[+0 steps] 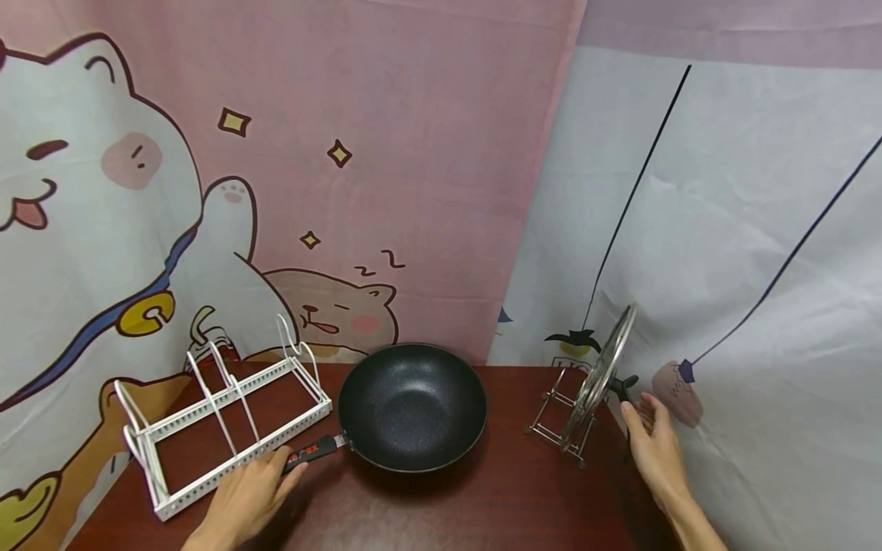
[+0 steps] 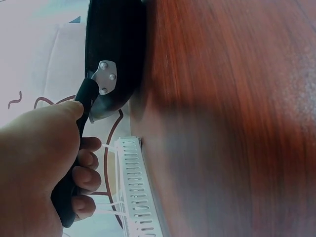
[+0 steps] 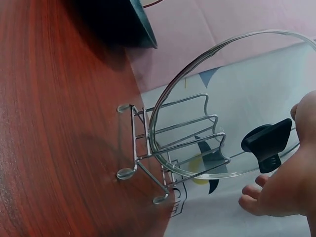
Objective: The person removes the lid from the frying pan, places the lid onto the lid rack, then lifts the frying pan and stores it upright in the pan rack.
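Observation:
In the head view a black wok point(image 1: 412, 405) sits at the middle of the table. My left hand point(image 1: 249, 490) grips its black handle point(image 2: 64, 192), the fingers curled round underneath in the left wrist view. A glass lid point(image 1: 598, 383) with a metal rim stands on edge in a small wire rack point(image 3: 173, 133) at the right. Beside the lid's black knob point(image 3: 269, 143) is my right hand point(image 1: 658, 451), its fingers loosely bent around the knob's side without visibly gripping it. Part of that hand falls outside the right wrist view.
A white slotted rack point(image 1: 241, 444) with upright wire dividers stands on the left of the dark red-brown table point(image 1: 524, 513). Behind the table hangs a pink and white cartoon cloth point(image 1: 441, 191), which also runs along the right side.

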### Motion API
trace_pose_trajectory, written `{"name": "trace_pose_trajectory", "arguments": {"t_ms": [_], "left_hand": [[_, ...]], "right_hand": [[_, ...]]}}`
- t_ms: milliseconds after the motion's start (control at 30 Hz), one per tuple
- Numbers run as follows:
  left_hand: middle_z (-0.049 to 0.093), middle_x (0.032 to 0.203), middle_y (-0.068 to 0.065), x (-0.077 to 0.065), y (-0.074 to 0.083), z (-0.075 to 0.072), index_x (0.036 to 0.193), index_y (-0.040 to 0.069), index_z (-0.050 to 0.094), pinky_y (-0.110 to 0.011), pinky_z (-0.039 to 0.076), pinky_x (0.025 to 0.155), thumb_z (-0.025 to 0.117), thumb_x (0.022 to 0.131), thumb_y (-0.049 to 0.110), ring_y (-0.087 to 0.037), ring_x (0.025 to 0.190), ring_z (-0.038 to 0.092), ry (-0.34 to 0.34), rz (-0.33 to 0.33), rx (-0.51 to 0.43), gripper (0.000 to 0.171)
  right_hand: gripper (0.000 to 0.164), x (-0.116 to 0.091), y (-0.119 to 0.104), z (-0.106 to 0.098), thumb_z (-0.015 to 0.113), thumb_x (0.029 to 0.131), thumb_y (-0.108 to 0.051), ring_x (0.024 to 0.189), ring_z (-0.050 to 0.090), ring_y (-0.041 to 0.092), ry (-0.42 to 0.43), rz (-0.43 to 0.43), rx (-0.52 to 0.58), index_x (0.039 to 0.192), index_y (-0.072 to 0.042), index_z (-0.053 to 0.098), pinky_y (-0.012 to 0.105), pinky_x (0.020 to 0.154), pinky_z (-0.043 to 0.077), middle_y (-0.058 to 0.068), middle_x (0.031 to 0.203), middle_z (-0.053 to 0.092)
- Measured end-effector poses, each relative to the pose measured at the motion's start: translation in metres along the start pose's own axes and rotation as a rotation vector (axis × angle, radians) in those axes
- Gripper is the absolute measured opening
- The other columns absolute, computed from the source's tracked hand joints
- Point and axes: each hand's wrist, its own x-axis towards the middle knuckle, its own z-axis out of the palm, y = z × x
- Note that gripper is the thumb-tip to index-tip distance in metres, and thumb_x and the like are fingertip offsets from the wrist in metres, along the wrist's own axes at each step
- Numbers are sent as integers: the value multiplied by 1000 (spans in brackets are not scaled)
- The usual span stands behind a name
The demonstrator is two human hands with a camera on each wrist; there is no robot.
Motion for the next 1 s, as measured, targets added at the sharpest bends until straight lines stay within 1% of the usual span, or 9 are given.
{"name": "trace_pose_trajectory", "arguments": {"t_ms": [100,233,333,433,600,733,800,900,1000], "left_hand": [[50,66,11,0,-1,0,94,21,59,-31,30,49,87,99,37,-8,50,41,10,15,0,32],[47,65,12,0,-1,1,93,21,58,-30,29,49,88,98,36,-7,50,38,18,27,0,34],[46,64,13,0,-1,0,93,21,58,-30,28,49,88,98,36,-7,50,38,10,25,1,34],[45,63,13,-1,-1,0,93,21,58,-30,28,48,88,98,37,-7,50,37,-1,20,4,34],[43,61,12,-2,-1,-1,93,21,58,-30,28,48,88,99,37,-7,50,36,-10,12,7,35],[43,62,12,-2,-1,0,93,21,57,-30,28,48,87,99,38,-7,50,36,-14,12,10,35],[43,62,12,-2,-1,0,93,21,57,-30,28,48,87,99,38,-7,50,36,-13,13,12,35],[43,62,13,-1,-1,0,93,21,57,-29,27,48,88,99,37,-7,50,36,-8,15,14,36],[43,63,13,-1,-1,1,92,21,56,-30,27,48,88,98,37,-7,50,36,0,19,17,36]], "right_hand": [[81,-3,0,-2,43,121,-52,163,37,59,16,-49,-62,178,-2,17,73,130,33,36,177,34],[80,-7,-1,-7,42,121,-51,163,33,62,33,-116,-118,179,-3,18,77,130,29,37,178,31],[77,-8,-3,-11,42,121,-48,164,28,64,43,-171,-128,179,-2,17,80,130,25,38,179,27],[74,-11,-8,-13,42,122,-43,163,28,66,65,-234,-133,179,-2,18,83,127,25,39,179,26],[70,-16,-24,-16,49,119,-36,163,30,64,121,-364,-139,178,-6,25,85,126,25,37,178,30],[71,-19,-40,-18,56,116,-33,161,34,63,151,-462,-156,178,-11,29,87,123,27,33,180,31],[72,-22,-49,-19,58,115,-32,161,33,63,161,-504,-164,178,-12,30,87,123,27,32,180,31],[73,-26,-61,-17,63,112,-29,162,32,63,187,-578,-176,176,-9,34,84,129,22,31,180,32],[74,-30,-73,-13,67,108,-28,165,28,61,215,-650,-185,173,-6,39,77,137,15,32,178,35]]}}
